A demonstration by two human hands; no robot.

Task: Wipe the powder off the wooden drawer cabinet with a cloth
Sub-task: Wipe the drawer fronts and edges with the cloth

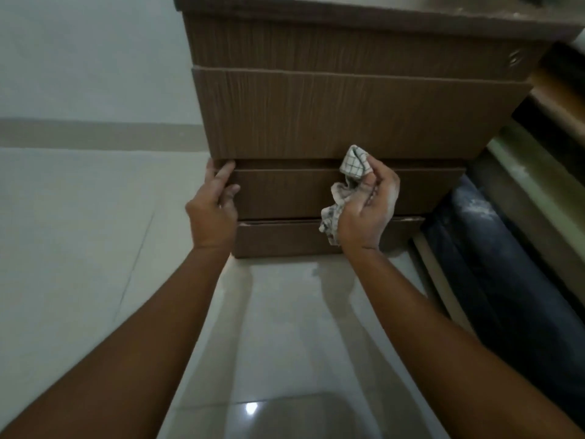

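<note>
Cabinet (332,115): brown wood-grain board with fine vertical streaks, matt, smooth-looking on the drawer fronts.
Cabinet top (380,11): same wood look, dulled by a pale dusty film toward 1 o'clock.
Cloth (348,182): soft woven fabric, white with a thin dark check, crumpled and matt, bunched in my right hand (367,210).
My right hand: skin smeared with whitish powder along the outer edge.
My left hand (212,210): bare skin, fingertips faintly dusted pale.
Floor (285,343): pale tiles, glossy, mirroring a light spot at 6 o'clock.
Rolls (506,248) at 3 o'clock: dark blue cloth-like material, flecked with white powder.
</note>
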